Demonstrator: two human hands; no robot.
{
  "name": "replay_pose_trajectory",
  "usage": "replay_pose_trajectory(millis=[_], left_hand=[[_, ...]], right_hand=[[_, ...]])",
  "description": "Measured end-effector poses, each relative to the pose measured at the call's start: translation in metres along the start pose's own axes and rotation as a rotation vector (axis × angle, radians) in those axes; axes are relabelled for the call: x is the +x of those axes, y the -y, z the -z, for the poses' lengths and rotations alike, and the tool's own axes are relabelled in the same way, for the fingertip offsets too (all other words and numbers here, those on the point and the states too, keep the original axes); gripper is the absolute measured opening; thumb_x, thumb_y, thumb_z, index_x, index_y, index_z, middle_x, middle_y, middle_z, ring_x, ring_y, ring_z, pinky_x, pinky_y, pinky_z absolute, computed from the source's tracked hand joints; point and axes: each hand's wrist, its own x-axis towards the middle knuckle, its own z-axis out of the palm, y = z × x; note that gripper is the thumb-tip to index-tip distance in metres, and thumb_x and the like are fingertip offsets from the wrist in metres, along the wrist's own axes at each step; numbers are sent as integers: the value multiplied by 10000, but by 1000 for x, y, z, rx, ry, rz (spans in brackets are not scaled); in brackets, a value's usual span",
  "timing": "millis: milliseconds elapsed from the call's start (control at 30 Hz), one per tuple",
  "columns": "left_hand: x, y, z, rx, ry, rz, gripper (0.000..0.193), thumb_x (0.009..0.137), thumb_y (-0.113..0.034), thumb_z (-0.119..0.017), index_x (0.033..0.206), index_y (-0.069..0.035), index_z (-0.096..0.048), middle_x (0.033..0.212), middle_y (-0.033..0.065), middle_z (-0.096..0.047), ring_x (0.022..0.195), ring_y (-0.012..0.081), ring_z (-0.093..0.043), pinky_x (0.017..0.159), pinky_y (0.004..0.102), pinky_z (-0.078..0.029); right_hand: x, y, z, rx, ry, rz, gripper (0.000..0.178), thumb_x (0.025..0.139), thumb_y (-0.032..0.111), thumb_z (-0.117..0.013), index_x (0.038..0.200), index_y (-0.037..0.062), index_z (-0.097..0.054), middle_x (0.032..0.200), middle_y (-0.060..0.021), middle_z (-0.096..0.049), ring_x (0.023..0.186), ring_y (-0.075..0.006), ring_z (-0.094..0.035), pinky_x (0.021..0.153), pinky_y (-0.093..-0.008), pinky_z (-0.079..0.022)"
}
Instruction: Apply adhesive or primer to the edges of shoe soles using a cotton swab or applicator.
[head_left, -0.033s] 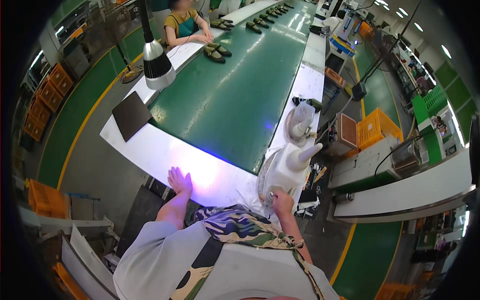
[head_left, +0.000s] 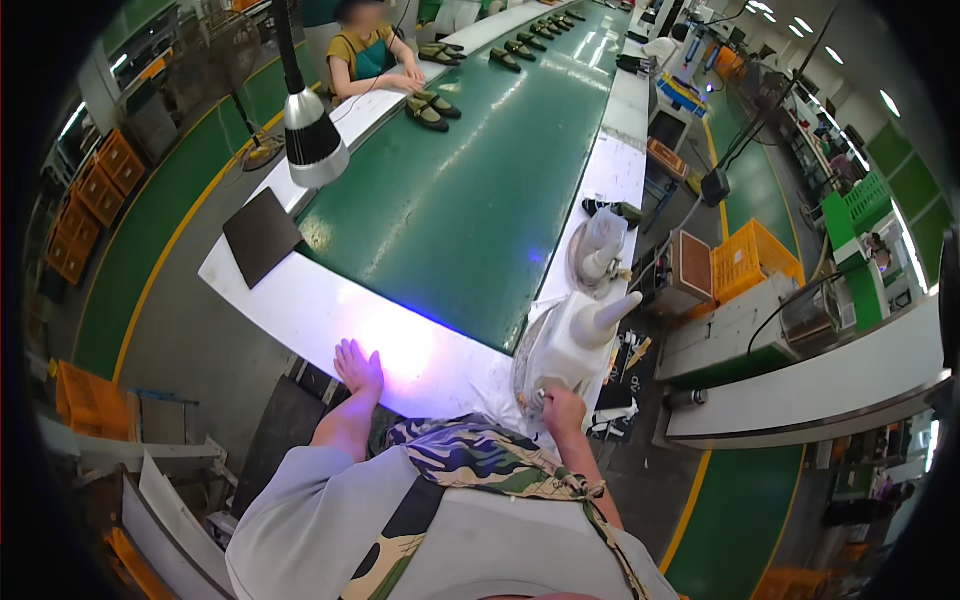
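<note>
My left hand lies flat with its fingers spread, on the front edge of the white tabletop, beside a bright patch of light. My right hand is closed at the near foot of a white plastic container with a tapering spout. What its fingers grip is hidden. A second, smaller whitish container stands just beyond on the right-hand ledge, with a dark shoe behind it. A lamp with a black and silver head hangs over the left side. A dark square sheet rests on the left corner.
The green conveyor belt runs away from me. Dark shoes sit on it by a seated person, and several more stand farther off. Orange crates are on the floor at right; a fan stands at left.
The farther shoes on the belt appear slightly nearer. Both my hands keep their places.
</note>
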Motion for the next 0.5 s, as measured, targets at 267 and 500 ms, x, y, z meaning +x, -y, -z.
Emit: replay_pose_trajectory(millis=[267, 500], left_hand=[[1, -9, 10, 31, 80, 28, 735, 901, -442, -612, 1480, -50, -384, 1581, 146, -289, 1487, 314, -191, 1210, 482, -133], [0, -8, 8, 35, 94, 28, 735, 905, -440, -598, 1488, -53, -373, 1589, 145, -270, 1493, 313, -174, 1215, 481, -114]], right_hand=[[3, 7, 12, 72, 11, 16, 85, 810, 113, -583, 829, 103, -666, 793, -161, -669, 716, -402, -658, 642, -509, -514], [3, 3, 4, 54, -6, -12, 69, 768, 145, -663, 776, 83, -694, 781, -147, -675, 694, -369, -656, 606, -478, -512]])
